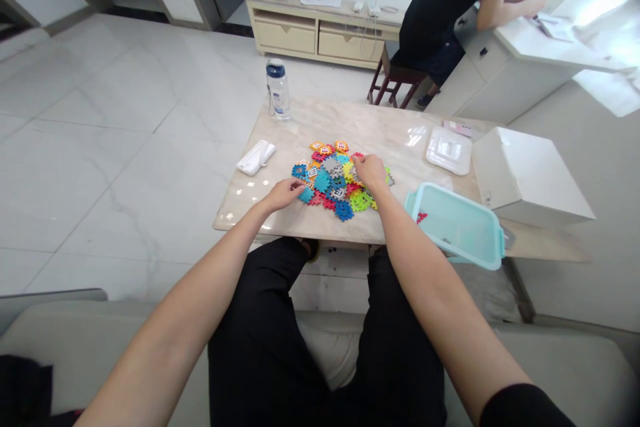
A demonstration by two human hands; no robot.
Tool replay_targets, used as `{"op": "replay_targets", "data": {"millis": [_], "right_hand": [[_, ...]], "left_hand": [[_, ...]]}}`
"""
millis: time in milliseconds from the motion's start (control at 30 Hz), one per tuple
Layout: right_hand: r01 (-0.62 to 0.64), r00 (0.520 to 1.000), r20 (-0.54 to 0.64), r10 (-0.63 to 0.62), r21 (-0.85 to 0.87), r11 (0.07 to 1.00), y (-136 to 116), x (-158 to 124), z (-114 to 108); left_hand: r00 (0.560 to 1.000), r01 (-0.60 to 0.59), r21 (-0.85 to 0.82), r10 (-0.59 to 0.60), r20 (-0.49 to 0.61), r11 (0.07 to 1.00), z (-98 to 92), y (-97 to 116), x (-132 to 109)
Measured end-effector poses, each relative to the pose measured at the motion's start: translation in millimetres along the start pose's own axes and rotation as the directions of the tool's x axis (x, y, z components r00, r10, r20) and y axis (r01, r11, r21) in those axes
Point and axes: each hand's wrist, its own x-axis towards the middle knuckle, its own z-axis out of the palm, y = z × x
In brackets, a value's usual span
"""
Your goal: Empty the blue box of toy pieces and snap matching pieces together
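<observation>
A heap of colourful interlocking plastic tiles (pixel 331 164) lies on the marble-patterned table in front of me. At its left edge, my left hand (pixel 284 195) is closed, thumb and fingers on the rim of a teal tile (pixel 306 195). My right hand (pixel 371 172) reaches into the right side of the heap, fingers bent down and closed; what they grip is hidden beneath them. Around the hands lie a dark blue tile (pixel 344 210), a lime green tile (pixel 360 201) and orange window-shaped tiles (pixel 341 146).
A light teal bin (pixel 457 221) with a red piece inside stands right of my right forearm. Beyond are a white box (pixel 530 177) and a clear lidded container (pixel 449 149). A water bottle (pixel 279 90) and white pouch (pixel 256 157) stand left. A person (pixel 450 0) sits at the back right.
</observation>
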Motion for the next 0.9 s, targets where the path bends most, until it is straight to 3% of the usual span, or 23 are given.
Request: {"op": "replay_targets", "data": {"millis": [200, 433, 633, 733, 900], "right_hand": [[-0.028, 0.999, -0.023, 0.030, 0.059, 0.998, 31.6, 7.0, -15.6], [0.095, 0.994, 0.051, -0.100, 0.087, 0.992, 50.2, 8.2, -35.5], [0.240, 0.964, 0.087, -0.252, 0.123, 0.963, 71.2, -0.6, -59.4], [0.301, 0.951, 0.034, -0.308, 0.139, 0.944, 92.7, -4.6, -73.9], [0.442, 0.892, -0.193, -0.410, 0.177, 0.879, 139.0, -15.8, -94.6]], "left_hand": [[1.000, 0.022, 0.013, -0.022, -0.003, 1.000, 3.3, -1.2, 5.9], [0.999, 0.054, 0.039, -0.054, -0.004, 0.998, 3.8, -1.1, 6.4], [0.996, 0.073, 0.055, -0.076, 0.054, 0.996, 8.7, 15.1, 5.4], [0.994, 0.066, 0.068, -0.072, 0.083, 0.996, 12.8, 27.3, 7.5], [0.994, 0.038, 0.091, -0.047, 0.096, 0.995, 24.4, 53.5, 13.4]]}}
